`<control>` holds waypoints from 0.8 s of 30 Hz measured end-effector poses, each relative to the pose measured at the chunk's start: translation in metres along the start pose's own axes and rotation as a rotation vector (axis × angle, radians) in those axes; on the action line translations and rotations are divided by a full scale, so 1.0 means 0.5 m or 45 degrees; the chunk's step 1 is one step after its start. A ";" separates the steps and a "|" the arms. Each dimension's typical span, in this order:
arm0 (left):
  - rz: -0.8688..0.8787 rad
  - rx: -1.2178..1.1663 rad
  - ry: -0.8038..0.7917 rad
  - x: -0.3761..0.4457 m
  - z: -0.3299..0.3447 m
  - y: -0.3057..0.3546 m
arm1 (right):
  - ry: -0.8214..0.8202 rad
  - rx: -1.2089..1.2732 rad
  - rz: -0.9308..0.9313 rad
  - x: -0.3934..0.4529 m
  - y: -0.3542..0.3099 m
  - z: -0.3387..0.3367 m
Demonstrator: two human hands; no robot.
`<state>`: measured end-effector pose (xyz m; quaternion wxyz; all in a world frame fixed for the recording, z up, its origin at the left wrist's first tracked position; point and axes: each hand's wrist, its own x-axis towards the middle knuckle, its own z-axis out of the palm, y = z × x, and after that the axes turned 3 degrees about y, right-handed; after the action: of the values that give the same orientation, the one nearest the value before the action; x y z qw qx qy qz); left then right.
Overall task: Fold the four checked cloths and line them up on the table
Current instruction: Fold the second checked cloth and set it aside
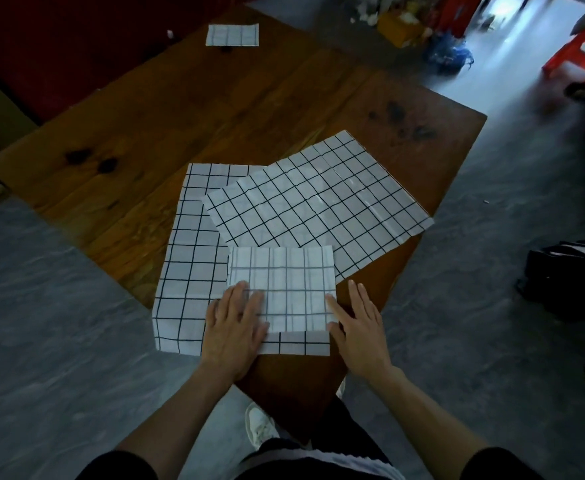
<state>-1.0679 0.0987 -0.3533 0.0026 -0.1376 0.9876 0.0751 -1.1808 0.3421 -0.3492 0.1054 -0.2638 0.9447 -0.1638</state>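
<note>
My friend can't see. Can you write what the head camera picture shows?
Two hands, left hand and right hand, press flat on a half-folded checked cloth lying over two spread checked cloths on a wooden table. One folded cloth sits at the far end.

We see both hands flat on a folded cloth (281, 285) at the table's (214, 109) near corner; the left hand (234, 323) presses its left edge, the right hand (356, 323) its right; two open cloths (318, 199) (190, 258) lie beneath, overlapping; a fourth, folded (232, 35), lies at the far edge.
</note>
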 end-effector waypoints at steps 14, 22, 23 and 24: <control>-0.058 -0.081 0.071 -0.012 -0.030 -0.045 | 0.047 0.052 -0.002 0.018 -0.057 -0.020; -0.014 -0.065 -0.037 0.005 -0.034 -0.011 | -0.045 0.082 -0.030 0.025 -0.081 -0.003; -0.010 -0.058 -0.034 0.002 -0.034 -0.018 | -0.058 0.073 -0.025 0.022 -0.070 -0.006; -0.004 -0.043 -0.027 -0.001 -0.032 -0.027 | -0.077 0.056 -0.021 0.020 -0.058 -0.010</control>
<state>-1.0634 0.0836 -0.3394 0.0109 -0.1383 0.9859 0.0933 -1.1770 0.3146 -0.3349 0.1383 -0.2742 0.9350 -0.1773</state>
